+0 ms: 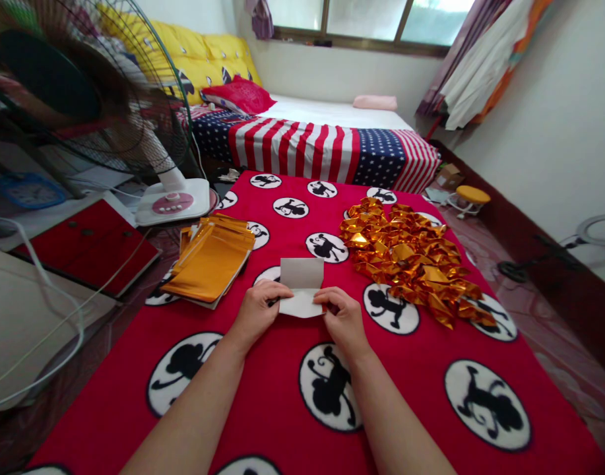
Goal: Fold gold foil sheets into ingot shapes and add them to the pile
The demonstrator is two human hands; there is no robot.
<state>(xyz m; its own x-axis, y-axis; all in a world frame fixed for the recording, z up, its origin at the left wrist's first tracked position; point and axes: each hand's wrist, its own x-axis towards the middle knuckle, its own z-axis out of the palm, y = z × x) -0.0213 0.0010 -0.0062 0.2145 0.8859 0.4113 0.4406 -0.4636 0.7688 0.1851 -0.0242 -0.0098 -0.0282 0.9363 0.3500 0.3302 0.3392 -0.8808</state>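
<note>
Between my hands is a small sheet of foil paper (302, 272), its pale grey-white side facing me and a crease running across it. My left hand (261, 309) pinches the left end of the crease between thumb and fingers. At the right end, my right hand (342, 315) pinches the sheet the same way. To the left lies a stack of flat gold foil sheets (210, 254). A heap of folded shiny gold foil pieces (406, 254) spreads out on the right.
A red cloth with monkey prints (262, 369) covers the surface under my hands. A standing fan (171, 198) is at the left, its blades blurred. Behind is a bed with a stars-and-stripes cover (307, 148). A small yellow stool (473, 194) stands at right.
</note>
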